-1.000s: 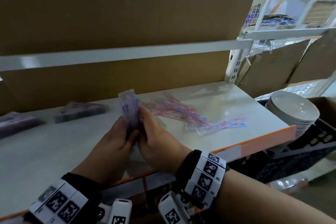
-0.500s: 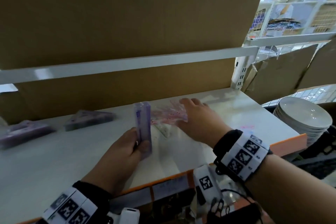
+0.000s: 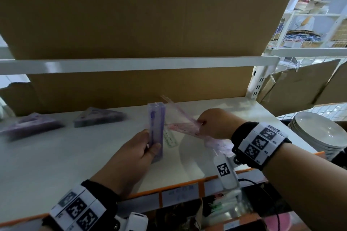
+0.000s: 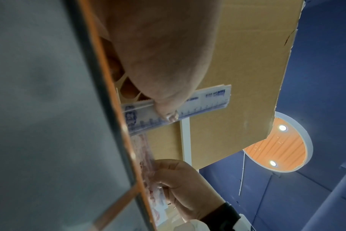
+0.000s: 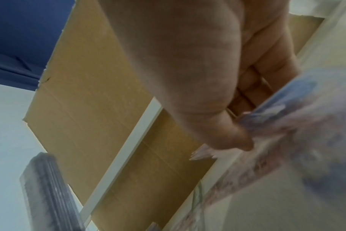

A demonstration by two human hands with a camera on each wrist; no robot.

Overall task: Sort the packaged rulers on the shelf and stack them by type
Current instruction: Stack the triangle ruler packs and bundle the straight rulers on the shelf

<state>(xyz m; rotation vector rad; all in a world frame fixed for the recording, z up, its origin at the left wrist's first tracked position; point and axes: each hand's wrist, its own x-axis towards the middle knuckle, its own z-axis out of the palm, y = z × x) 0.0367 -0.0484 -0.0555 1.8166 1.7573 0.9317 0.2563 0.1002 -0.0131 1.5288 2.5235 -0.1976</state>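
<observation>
Head view: left hand (image 3: 135,153) gripping upright purple packaged ruler stack (image 3: 156,127); right hand (image 3: 216,124) pinching pink packaged rulers (image 3: 185,127) at 3 o'clock. Mid-sort, probably. Next: lift pink ones clear, stack separately.

We see dim, soft indoor light; two round recessed ceiling lamps (image 4: 282,127) glare in the left wrist view, and the right wrist view is badly motion-blurred.

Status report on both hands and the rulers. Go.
Left hand grips upright stack of purple packaged rulers. Right hand pinches pink packaged rulers off the white shelf. Nothing in the way.
</observation>
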